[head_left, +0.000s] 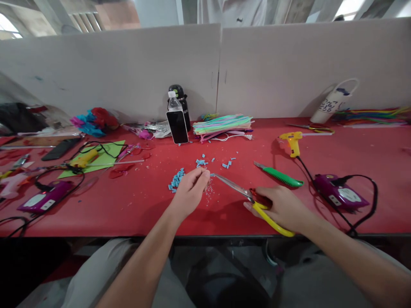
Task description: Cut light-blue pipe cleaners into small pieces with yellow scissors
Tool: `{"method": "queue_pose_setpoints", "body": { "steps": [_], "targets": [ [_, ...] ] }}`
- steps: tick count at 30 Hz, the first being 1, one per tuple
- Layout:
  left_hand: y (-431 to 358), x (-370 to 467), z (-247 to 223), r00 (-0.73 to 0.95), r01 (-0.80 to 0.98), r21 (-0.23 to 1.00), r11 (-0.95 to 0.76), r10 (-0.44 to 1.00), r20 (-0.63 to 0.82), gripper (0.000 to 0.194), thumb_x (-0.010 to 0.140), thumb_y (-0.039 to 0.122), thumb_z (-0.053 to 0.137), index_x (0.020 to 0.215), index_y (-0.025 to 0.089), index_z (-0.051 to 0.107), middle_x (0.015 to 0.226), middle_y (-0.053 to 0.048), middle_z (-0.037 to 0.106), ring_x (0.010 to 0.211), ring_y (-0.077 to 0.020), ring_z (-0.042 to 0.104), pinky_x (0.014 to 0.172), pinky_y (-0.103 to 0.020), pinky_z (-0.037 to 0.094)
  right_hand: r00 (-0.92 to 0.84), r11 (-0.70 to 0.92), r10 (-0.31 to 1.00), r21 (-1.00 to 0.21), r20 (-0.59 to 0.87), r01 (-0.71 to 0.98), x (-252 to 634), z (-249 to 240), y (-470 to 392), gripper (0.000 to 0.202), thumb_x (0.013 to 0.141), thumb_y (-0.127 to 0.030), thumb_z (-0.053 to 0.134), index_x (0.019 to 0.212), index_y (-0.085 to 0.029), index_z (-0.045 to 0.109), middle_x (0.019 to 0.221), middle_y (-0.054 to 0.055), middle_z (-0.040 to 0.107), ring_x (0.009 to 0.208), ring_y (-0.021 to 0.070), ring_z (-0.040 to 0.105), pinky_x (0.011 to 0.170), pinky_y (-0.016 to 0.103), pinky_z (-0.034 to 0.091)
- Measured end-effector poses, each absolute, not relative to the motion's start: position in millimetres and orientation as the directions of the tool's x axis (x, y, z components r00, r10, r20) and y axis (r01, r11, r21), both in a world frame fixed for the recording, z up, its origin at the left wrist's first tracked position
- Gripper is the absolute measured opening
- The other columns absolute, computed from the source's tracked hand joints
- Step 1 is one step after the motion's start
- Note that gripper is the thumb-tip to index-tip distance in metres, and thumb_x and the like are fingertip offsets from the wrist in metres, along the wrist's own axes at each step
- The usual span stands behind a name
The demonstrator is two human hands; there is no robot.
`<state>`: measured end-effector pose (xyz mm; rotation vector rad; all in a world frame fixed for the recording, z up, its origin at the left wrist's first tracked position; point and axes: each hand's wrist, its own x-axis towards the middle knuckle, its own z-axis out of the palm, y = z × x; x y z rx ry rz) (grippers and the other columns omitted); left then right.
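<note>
Thumb and fingers of my left hand [192, 191] pinch a small blue piece [212, 175], only its end showing. In my right hand [282, 205] is a pair of scissors [236, 188] with yellow and red handles. The blade tips point left and touch or nearly touch the blue piece; I cannot tell which. Beside my left hand lies a heap of short blue cut pieces [176, 179]. More blue bits [201, 162] are scattered just beyond the fingers, and a few [227, 164] lie farther right. Fine pale crumbs [209, 192] dot the red table [128, 214] below the blade tips.
A green utility knife [282, 176], yellow glue gun [293, 143] and purple power box [340, 192] stand right. Behind are a phone [177, 127] propped against a bottle [173, 102], and pastel pipe cleaners [223, 125]. Another glue gun [85, 159] lies left. A person [231, 13] is beyond the partition.
</note>
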<state>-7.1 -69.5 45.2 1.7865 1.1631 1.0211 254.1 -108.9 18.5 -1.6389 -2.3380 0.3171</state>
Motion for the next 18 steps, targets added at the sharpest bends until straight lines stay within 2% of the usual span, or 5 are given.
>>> {"method": "queue_pose_setpoints", "body": {
  "steps": [18],
  "targets": [
    [-69.6,-6.8,45.5,0.306,0.307,0.901,-0.305,0.928,0.21,0.035,0.096,0.033,0.04,0.065,0.018,0.043,0.062,0.002,0.044,0.061,-0.0108,0.042,0.059,-0.024,0.034,-0.322,0.328,0.944,-0.308,0.071,0.893,254.3,18.9,-109.2,0.038,0.082,-0.053,0.056,0.064,-0.022,0.043,0.054,-0.002,0.049,0.047,0.0107,0.035,0.05,0.027,0.02]
  ]
}}
